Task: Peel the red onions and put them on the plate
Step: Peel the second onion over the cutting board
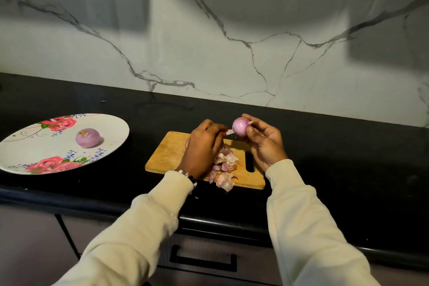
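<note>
We hold the onion [240,128] in the air above the far edge of the cutting board [173,151], at about one o'clock from the board's middle. Our right hand [264,140] cups it, fingers [251,133] curled around its right side and root end. Our left hand [205,140], at nine o'clock from the onion, pinches a thin strip of skin [229,132] that is still joined to it.

We judge the bulb firm and light, with a smooth, slippery bared surface, so the steady hold belongs at the two ends. The skin looks papery and likely to tear, so it is best taken close to where it joins.

A pile of peelings [224,165] lies on the board. One peeled onion [87,137] already sits on the floral plate [116,130], well apart at nine o'clock on the counter [325,141].
</note>
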The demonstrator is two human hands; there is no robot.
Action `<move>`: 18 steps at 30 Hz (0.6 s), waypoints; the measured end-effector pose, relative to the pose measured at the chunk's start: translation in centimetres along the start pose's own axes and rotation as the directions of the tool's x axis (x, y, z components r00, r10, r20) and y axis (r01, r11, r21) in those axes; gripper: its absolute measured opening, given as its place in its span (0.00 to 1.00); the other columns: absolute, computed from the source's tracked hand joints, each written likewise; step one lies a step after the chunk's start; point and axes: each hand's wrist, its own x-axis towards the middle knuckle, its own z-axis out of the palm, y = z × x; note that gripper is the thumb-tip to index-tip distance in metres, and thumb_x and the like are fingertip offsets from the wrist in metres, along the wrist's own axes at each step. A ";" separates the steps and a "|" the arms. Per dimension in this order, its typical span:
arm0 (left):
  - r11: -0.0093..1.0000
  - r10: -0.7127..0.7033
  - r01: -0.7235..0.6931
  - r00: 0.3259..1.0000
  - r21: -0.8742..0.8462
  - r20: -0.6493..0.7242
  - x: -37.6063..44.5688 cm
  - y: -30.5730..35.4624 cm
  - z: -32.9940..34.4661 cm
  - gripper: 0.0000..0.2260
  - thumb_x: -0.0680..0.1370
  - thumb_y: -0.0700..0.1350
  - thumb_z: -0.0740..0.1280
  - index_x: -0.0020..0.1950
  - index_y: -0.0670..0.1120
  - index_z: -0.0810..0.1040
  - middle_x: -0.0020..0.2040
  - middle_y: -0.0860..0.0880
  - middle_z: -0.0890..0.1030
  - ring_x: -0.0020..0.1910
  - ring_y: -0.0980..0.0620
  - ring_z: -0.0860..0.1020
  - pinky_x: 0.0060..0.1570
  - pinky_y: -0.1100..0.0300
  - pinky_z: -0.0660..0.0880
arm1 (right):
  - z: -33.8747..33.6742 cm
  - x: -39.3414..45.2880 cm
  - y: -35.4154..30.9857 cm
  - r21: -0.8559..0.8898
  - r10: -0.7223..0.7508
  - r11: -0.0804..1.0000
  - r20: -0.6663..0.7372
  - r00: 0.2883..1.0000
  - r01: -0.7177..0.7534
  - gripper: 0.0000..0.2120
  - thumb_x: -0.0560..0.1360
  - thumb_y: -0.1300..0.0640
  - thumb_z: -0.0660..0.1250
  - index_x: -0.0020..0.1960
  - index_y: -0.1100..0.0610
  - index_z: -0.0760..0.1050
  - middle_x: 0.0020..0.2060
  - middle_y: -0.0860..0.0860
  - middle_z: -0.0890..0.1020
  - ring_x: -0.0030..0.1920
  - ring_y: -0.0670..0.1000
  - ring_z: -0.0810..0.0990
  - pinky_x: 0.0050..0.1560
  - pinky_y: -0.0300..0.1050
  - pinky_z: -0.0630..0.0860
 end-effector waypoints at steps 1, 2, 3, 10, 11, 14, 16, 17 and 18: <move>1.000 0.004 -0.004 1.000 0.001 0.016 0.0 0.0 0.0 0.09 0.80 0.40 0.64 0.58 0.42 0.81 0.49 0.45 0.78 0.45 0.53 0.76 0.46 0.64 0.69 | -0.1 0.1 0.1 0.008 0.001 1.000 -0.011 1.000 -0.001 0.14 0.78 0.72 0.61 0.62 0.64 0.76 0.54 0.56 0.82 0.54 0.53 0.83 0.51 0.42 0.81; 1.000 0.010 -0.010 0.999 0.000 0.036 0.0 0.0 0.0 0.09 0.80 0.40 0.65 0.58 0.42 0.82 0.49 0.45 0.78 0.45 0.54 0.75 0.46 0.64 0.69 | -0.1 0.2 0.1 0.015 0.005 1.000 -0.017 1.000 -0.005 0.14 0.78 0.72 0.61 0.62 0.64 0.75 0.54 0.57 0.82 0.54 0.54 0.82 0.51 0.42 0.81; 1.000 0.023 -0.023 0.998 0.001 0.056 0.0 0.0 0.0 0.09 0.80 0.40 0.65 0.57 0.42 0.82 0.48 0.45 0.78 0.44 0.53 0.75 0.45 0.62 0.70 | -0.1 0.2 0.2 0.025 0.011 1.000 -0.022 1.000 -0.010 0.14 0.78 0.72 0.61 0.62 0.64 0.76 0.54 0.58 0.82 0.54 0.54 0.82 0.51 0.43 0.81; 0.994 0.100 -0.105 0.989 0.035 0.106 -0.3 -0.1 0.0 0.07 0.77 0.40 0.69 0.54 0.40 0.83 0.47 0.44 0.79 0.43 0.47 0.79 0.42 0.52 0.78 | -0.8 1.0 -0.5 0.188 -0.008 0.981 -0.176 0.984 0.042 0.10 0.80 0.68 0.59 0.56 0.61 0.77 0.61 0.63 0.77 0.54 0.57 0.81 0.50 0.43 0.82; 0.993 0.104 -0.109 0.990 0.042 0.093 -0.4 -0.2 -0.1 0.08 0.78 0.40 0.69 0.55 0.41 0.83 0.48 0.44 0.79 0.43 0.48 0.79 0.42 0.51 0.78 | -0.7 1.0 -0.5 0.183 0.001 0.983 -0.166 0.986 0.030 0.10 0.81 0.68 0.59 0.56 0.61 0.77 0.61 0.63 0.77 0.54 0.57 0.81 0.49 0.43 0.82; 0.992 0.116 -0.119 0.991 0.045 0.064 -0.5 -0.4 -0.1 0.09 0.77 0.39 0.69 0.56 0.43 0.83 0.49 0.45 0.78 0.45 0.48 0.79 0.42 0.51 0.80 | -0.4 0.5 -0.2 0.106 0.021 0.994 -0.041 0.999 -0.017 0.13 0.80 0.70 0.58 0.58 0.61 0.77 0.58 0.59 0.80 0.54 0.56 0.81 0.48 0.43 0.82; 0.992 0.113 -0.116 0.992 0.044 0.054 -0.5 -0.5 -0.1 0.09 0.75 0.36 0.70 0.55 0.42 0.83 0.49 0.44 0.79 0.45 0.47 0.80 0.42 0.50 0.80 | -0.3 0.2 0.0 0.033 0.034 0.999 0.069 0.997 -0.036 0.15 0.79 0.72 0.59 0.60 0.60 0.78 0.59 0.59 0.80 0.58 0.56 0.81 0.53 0.44 0.81; 0.992 0.115 -0.118 0.992 0.046 0.052 -0.5 -0.5 -0.1 0.10 0.74 0.34 0.70 0.54 0.41 0.83 0.49 0.44 0.80 0.45 0.46 0.80 0.41 0.49 0.80 | -0.3 0.1 0.0 0.015 0.043 0.999 0.115 0.992 -0.045 0.16 0.78 0.72 0.60 0.60 0.60 0.78 0.60 0.60 0.80 0.59 0.56 0.80 0.55 0.45 0.81; 0.991 0.119 -0.121 0.992 0.049 0.047 -0.5 -0.5 -0.1 0.10 0.73 0.33 0.70 0.53 0.41 0.83 0.48 0.43 0.80 0.45 0.46 0.80 0.41 0.49 0.80 | -0.3 0.1 0.0 0.014 0.051 0.998 0.151 0.987 -0.053 0.17 0.77 0.72 0.61 0.61 0.60 0.78 0.60 0.60 0.80 0.61 0.56 0.80 0.57 0.45 0.80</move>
